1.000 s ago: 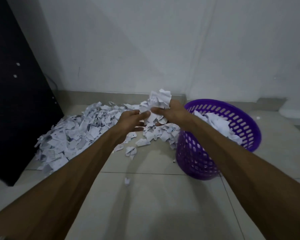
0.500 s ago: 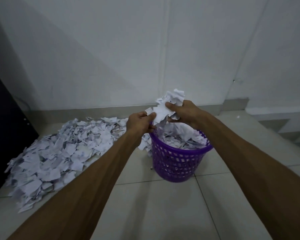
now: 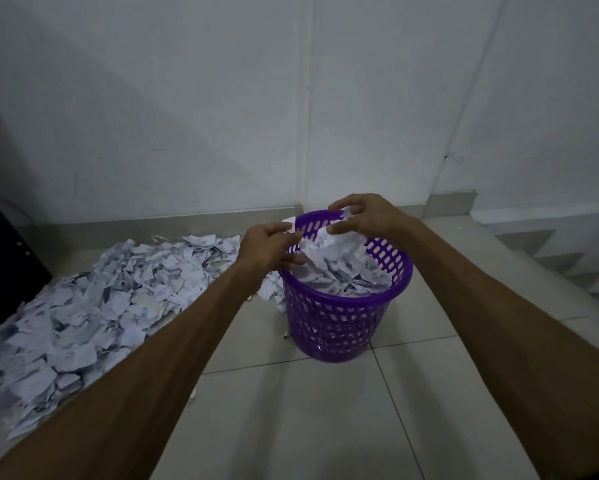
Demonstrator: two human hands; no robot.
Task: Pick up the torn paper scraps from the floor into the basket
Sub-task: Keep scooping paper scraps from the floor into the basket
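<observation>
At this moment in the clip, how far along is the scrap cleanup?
Partly done. The purple basket is already heaped with scraps close to its rim. In hand: the left hand and right hand are over the basket's mouth, fingers on the topmost paper. Left: a broad pile of torn scraps covers the floor beside the basket.

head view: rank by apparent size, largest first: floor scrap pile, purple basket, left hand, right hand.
1. Pile of paper scraps on the floor, widest spread.
2. Purple basket.
3. Left hand and right hand: they look alike, so no ranking. Both hover at the basket's mouth, touching scraps.
</observation>
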